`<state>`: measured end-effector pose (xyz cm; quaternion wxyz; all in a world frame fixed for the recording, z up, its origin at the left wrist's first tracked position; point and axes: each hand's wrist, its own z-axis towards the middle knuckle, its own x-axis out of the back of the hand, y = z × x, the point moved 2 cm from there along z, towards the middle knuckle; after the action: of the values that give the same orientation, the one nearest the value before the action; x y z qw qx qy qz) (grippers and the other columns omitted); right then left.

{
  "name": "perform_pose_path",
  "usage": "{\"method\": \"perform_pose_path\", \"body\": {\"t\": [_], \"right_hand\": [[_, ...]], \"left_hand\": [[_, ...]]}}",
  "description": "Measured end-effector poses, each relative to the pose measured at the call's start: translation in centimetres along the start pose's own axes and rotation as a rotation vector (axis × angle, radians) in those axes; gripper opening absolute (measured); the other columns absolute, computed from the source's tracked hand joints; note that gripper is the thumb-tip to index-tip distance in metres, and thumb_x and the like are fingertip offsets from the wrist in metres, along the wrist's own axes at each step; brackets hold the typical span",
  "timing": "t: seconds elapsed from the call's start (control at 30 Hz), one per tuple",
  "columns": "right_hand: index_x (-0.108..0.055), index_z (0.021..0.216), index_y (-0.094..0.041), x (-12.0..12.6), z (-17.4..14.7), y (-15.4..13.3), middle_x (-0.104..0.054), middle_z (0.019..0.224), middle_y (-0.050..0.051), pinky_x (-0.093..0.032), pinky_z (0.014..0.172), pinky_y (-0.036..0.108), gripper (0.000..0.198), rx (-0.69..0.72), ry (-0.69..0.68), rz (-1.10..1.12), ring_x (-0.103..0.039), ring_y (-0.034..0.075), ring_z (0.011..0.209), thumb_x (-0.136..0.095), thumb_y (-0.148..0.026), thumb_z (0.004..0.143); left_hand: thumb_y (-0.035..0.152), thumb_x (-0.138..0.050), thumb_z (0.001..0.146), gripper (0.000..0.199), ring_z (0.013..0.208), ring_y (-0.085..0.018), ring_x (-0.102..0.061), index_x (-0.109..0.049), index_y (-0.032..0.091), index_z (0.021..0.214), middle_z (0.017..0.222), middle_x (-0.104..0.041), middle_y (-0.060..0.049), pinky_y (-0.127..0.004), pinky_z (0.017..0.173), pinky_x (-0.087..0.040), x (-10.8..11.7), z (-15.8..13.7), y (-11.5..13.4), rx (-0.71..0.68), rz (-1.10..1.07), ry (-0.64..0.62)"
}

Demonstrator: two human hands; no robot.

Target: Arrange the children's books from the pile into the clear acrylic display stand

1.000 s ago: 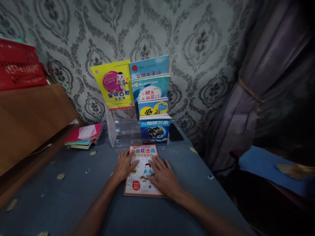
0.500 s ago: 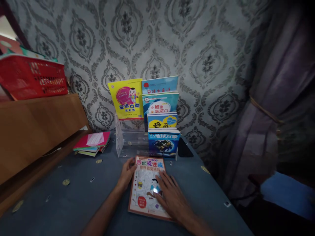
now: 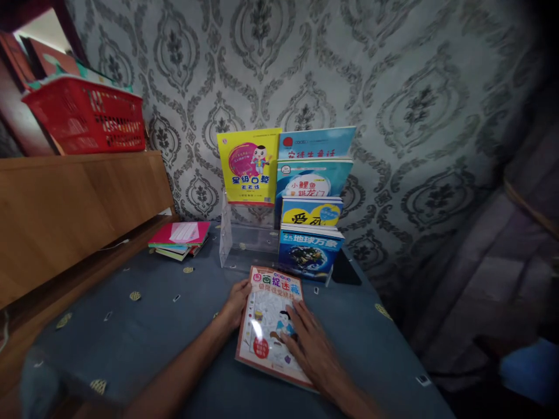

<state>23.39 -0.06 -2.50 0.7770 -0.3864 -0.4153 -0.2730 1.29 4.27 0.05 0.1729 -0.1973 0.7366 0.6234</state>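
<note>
A picture-puzzle book with an orange-bordered cover is between my hands, its top edge close to the front of a clear display rack. My left hand is closed on the book's left edge, near the upper corner. Across the right side of the cover lies my right hand, its fingers stretched out. The rack holds a yellow workbook at upper left. Down its right side stand a light blue book, a teal book, a yellow-and-blue book and blue earth-cover books.
To the left, a small pile of books with a pink one on top lies on the dark tablecloth. A red basket stands on a wooden ledge. Behind the rack's right side is a flat black object. A curtain hangs at right.
The view has swung left, so the rack and table appear farther right. Both hands stay on the puzzle book, and the glare on its cover has moved left.
</note>
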Motion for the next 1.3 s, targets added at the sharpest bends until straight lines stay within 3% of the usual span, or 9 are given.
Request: {"method": "perform_pose_path", "body": {"t": [0.17,0.3,0.4,0.57,0.7,0.83,1.03,1.3], "right_hand": [[-0.046,0.153,-0.022,0.3,-0.1,-0.8,-0.031,0.167,0.011,-0.037,0.12,0.051,0.061,-0.139,0.008,0.138,-0.031,0.031,0.152,-0.045,-0.052,0.1],[-0.046,0.152,-0.02,0.7,-0.1,-0.7,-0.026,0.168,0.015,-0.035,0.121,0.054,0.066,-0.236,0.063,0.25,-0.028,0.034,0.153,-0.048,-0.055,0.097],[-0.048,0.15,-0.018,1.2,0.4,-0.2,-0.038,0.162,0.018,-0.035,0.119,0.058,0.073,-0.308,0.149,0.441,-0.036,0.037,0.149,-0.057,-0.059,0.09],[-0.037,0.154,-0.021,2.4,1.1,-0.4,-0.069,0.131,0.016,-0.059,0.093,0.056,0.096,-0.502,0.118,1.086,-0.071,0.036,0.112,-0.076,-0.06,0.075],[-0.057,0.137,-0.02,4.0,1.3,-1.5,-0.079,0.11,0.012,-0.062,0.089,0.05,0.081,-0.575,0.029,1.374,-0.076,0.034,0.1,-0.085,-0.054,0.069],[-0.066,0.123,-0.019,5.1,1.3,-2.2,-0.08,0.107,0.012,-0.06,0.093,0.048,0.064,-0.603,-0.075,1.487,-0.075,0.033,0.102,-0.087,-0.049,0.069],[-0.066,0.125,-0.019,5.4,1.3,-2.4,-0.08,0.108,0.013,-0.059,0.094,0.049,0.062,-0.587,-0.141,1.497,-0.076,0.033,0.101,-0.084,-0.049,0.073],[-0.066,0.123,-0.02,5.1,1.2,-2.1,-0.08,0.108,0.011,-0.059,0.096,0.049,0.06,-0.626,-0.12,1.539,-0.076,0.032,0.102,-0.086,-0.047,0.072]], "left_hand": [[0.031,-0.088,0.065,0.034,0.07,-0.024,-0.073,-0.069,0.014,0.088,0.079,-0.077,-0.009,-0.036,0.073,-0.058,-0.5,-0.3,0.0,0.034,-0.063,0.003],[0.031,-0.089,0.063,0.037,0.075,-0.025,-0.074,-0.07,0.014,0.09,0.079,-0.077,-0.008,-0.036,0.077,-0.058,-1.1,-0.8,0.5,-0.003,-0.082,0.018],[0.034,-0.09,0.062,0.044,0.074,-0.024,-0.074,-0.071,0.013,0.095,0.081,-0.077,-0.008,-0.034,0.075,-0.058,-1.5,-1.2,0.9,-0.035,-0.079,0.015],[0.038,-0.09,0.063,0.047,0.072,-0.021,-0.073,-0.071,0.014,0.099,0.082,-0.078,-0.006,-0.03,0.07,-0.055,-1.8,-1.7,1.5,-0.055,-0.065,0.002],[0.041,-0.092,0.06,0.046,0.07,-0.017,-0.07,-0.072,0.016,0.093,0.083,-0.078,-0.003,-0.027,0.07,-0.054,-1.8,-1.9,1.6,-0.061,-0.083,0.013],[0.046,-0.09,0.064,0.043,0.071,-0.018,-0.07,-0.072,0.015,0.088,0.082,-0.077,-0.004,-0.029,0.072,-0.054,-1.9,-2.0,1.5,-0.052,-0.069,0.026],[0.052,-0.089,0.064,0.048,0.073,-0.021,-0.071,-0.073,0.016,0.091,0.087,-0.079,-0.006,-0.033,0.075,-0.057,-2.4,-2.3,1.5,-0.013,-0.071,0.029],[0.053,-0.088,0.066,0.048,0.077,-0.022,-0.072,-0.074,0.016,0.094,0.092,-0.079,-0.007,-0.033,0.076,-0.058,-2.1,-2.1,1.4,-0.01,-0.055,0.008]]}}
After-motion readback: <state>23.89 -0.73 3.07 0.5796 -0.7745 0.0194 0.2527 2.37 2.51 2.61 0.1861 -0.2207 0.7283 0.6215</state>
